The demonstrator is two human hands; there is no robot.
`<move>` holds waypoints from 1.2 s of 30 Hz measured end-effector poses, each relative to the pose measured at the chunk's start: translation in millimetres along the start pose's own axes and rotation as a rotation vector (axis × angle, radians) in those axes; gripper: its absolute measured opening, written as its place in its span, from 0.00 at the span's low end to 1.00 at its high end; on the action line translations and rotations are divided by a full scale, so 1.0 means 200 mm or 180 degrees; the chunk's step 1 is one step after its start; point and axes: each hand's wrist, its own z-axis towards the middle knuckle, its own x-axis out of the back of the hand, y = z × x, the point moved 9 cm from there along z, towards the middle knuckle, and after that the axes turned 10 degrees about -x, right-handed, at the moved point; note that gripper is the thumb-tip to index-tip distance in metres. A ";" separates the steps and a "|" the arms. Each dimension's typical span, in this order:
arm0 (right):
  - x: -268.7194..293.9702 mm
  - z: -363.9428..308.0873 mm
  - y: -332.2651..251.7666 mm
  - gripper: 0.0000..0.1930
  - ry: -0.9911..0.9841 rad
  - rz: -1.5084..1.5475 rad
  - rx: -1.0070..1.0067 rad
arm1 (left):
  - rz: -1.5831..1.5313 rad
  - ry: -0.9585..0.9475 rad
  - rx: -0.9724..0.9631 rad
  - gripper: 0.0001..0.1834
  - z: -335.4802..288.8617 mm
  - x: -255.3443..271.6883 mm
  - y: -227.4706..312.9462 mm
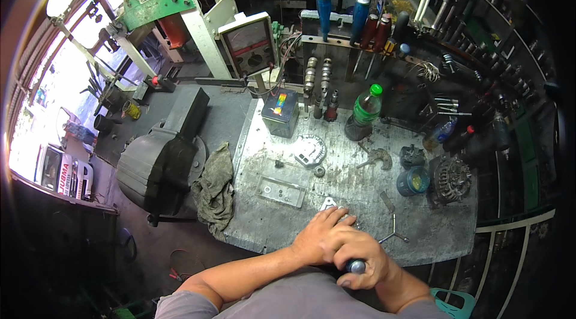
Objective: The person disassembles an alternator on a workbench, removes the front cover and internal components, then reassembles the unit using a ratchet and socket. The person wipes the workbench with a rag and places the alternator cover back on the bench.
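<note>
A scuffed workbench (435,232) is filling the middle, a big dark vise (153,163) is standing at its left, and a crumpled rag (216,184) is drooping between them. Near the bench's front edge, the right hand (363,251) is gripping a dark tool handle (356,266), while the left hand (315,236) is reaching over the benchtop, its grip impossible to tell, a small pale metal plate (327,203) showing just beyond it.
</note>
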 end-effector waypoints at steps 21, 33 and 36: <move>0.07 -0.13 -0.03 0.35 0.0989 0.0284 -0.0296 | -0.0316 0.0222 0.0308 0.45 -0.01 0.03 0.02; -0.15 -0.03 0.10 0.20 -0.0952 0.0451 -0.0648 | -0.0929 -0.0121 0.0311 0.53 -0.04 0.04 -0.13; -0.17 -0.05 0.09 0.23 -0.1017 0.0610 -0.0537 | -0.0909 -0.0113 0.0336 0.61 -0.03 0.03 -0.13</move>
